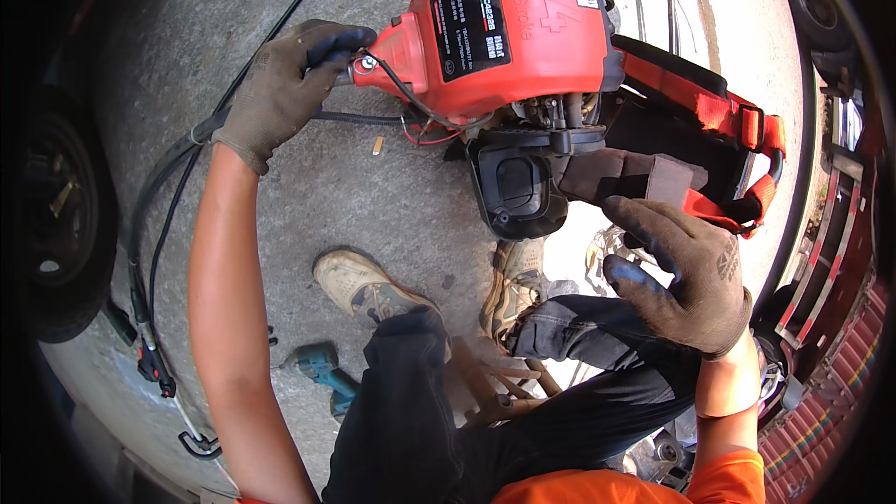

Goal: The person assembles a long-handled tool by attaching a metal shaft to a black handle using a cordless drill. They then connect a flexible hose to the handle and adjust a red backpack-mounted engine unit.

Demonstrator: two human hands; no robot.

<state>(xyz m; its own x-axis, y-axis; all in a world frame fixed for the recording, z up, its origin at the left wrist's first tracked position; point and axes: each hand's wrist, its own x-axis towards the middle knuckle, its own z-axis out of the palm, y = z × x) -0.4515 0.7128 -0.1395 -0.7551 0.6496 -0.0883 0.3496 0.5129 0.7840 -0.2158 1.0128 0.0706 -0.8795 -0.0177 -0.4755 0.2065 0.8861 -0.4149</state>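
Note:
A small red engine with a black label plate lies on the concrete in front of me. My left hand, in a brown work glove with dark fingertips, closes round the metal stub at the tapered neck on the engine's left end. Below the engine hangs a black plastic box-shaped part, its hollow side facing me. My right hand, gloved alike, is held in the air to the right of that part. Its thumb and fingers are apart with nothing between them.
A red and black padded harness lies right of the engine. Black cables run along the left to a trigger handle. By my feet lies a teal power tool. Wheels stand at the left, and stacked red items at the right.

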